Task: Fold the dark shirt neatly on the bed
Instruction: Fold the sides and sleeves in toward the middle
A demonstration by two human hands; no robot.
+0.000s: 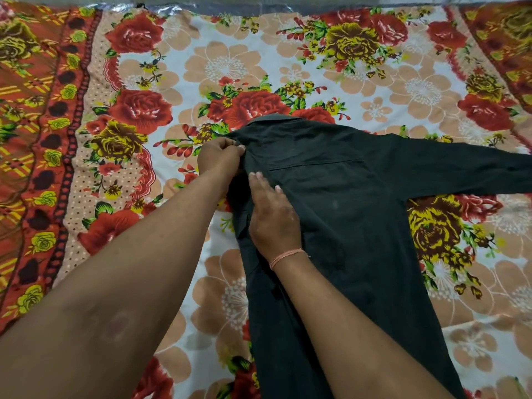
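The dark shirt (354, 214) lies on the bed, spread over the middle and right of the floral bedsheet (288, 64). Its long axis runs from the collar (276, 120) at the far end down toward the person at the near edge, tilting a little to the right as it comes closer, so the collar points away from the wearer of the camera. One sleeve (466, 171) stretches flat out to the right, crosswise to the body, and passes out of view at the right edge. A stitched seam (316, 165) crosses the upper part of the cloth. The left edge of the shirt appears turned in on itself, though how much is folded under cannot be told. The left hand (220, 158) sits at the shoulder beside the collar, its fingers curled closed and pinching the cloth there. The right hand (272, 214) lies on the shirt just below it, palm down, fingers extended and close together, pressing the fabric and gripping nothing. A thin pink thread (286, 257) circles the right wrist.
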